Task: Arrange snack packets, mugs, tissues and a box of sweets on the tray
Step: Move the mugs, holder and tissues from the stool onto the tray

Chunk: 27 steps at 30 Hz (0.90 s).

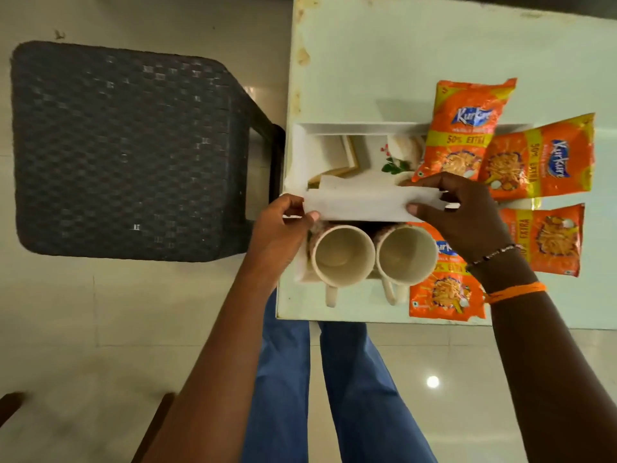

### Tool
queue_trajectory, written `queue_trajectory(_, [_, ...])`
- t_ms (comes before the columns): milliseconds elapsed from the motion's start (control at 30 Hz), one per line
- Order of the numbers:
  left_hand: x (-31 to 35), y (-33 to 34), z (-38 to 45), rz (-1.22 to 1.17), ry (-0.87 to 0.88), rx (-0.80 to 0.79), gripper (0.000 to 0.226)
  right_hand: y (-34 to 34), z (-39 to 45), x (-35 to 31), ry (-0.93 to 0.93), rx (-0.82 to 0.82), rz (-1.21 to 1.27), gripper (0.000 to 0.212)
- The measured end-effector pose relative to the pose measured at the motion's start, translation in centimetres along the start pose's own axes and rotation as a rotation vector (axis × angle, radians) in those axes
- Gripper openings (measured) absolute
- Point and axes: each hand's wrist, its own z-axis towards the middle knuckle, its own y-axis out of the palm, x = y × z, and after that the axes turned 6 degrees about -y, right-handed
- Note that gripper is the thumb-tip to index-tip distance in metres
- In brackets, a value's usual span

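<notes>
Both hands, left hand (283,222) and right hand (464,208), pinch the limp, tear-prone tissue (360,202) by its ends, at nine and three o'clock.

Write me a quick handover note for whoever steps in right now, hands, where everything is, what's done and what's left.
Left hand and right hand: each pinches one end of the folded tissue, held over the tray.
Two mugs: side by side at the tray's near end, handles towards the person.
Four snack packets: top one and second overlap the tray's right side; third lies on the table; fourth sits beside the right mug.
Done: mugs placed.
Left: set the tissue down, tidy the packets. Box of sweets not clearly identifiable.
</notes>
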Motion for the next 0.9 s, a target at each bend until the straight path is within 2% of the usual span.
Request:
queue_trajectory(133, [0.0,2.4,-0.7,0.061,0.011,0.106,0.012,0.7,-0.4,1.0,-0.031,0.164,-0.053,0.029])
queue_trajectory(300, [0.2,3.5,-1.1,0.087,0.079,0.169,0.03,1.2,-0.5,1.6,-0.114,0.238,-0.032,0.023])
queue_trajectory(433, [0.2,4.0,-1.2,0.061,0.013,0.2,0.038,1.7,-0.9,2.4,-0.179,0.202,-0.105,0.024])
queue_trajectory(533, [0.3,4.2,-1.1,-0.027,-0.104,0.194,0.036,1.5,-1.0,3.1,-0.161,0.154,-0.064,0.027])
queue_trajectory(600, [0.6,4.3,-1.1,-0.055,-0.12,0.252,0.038,1.0,-1.1,3.5,-0.149,0.155,-0.018,0.026])
queue_trajectory(767, [2.8,4.6,-1.4,0.009,0.107,0.395,0.027,-1.2,-0.7,4.6,-0.08,0.228,0.027,0.02])
queue_trajectory(900, [5.9,6.7,-1.4,0.08,0.236,0.344,0.018,-3.1,0.4,5.9,0.033,0.321,0.114,0.025])
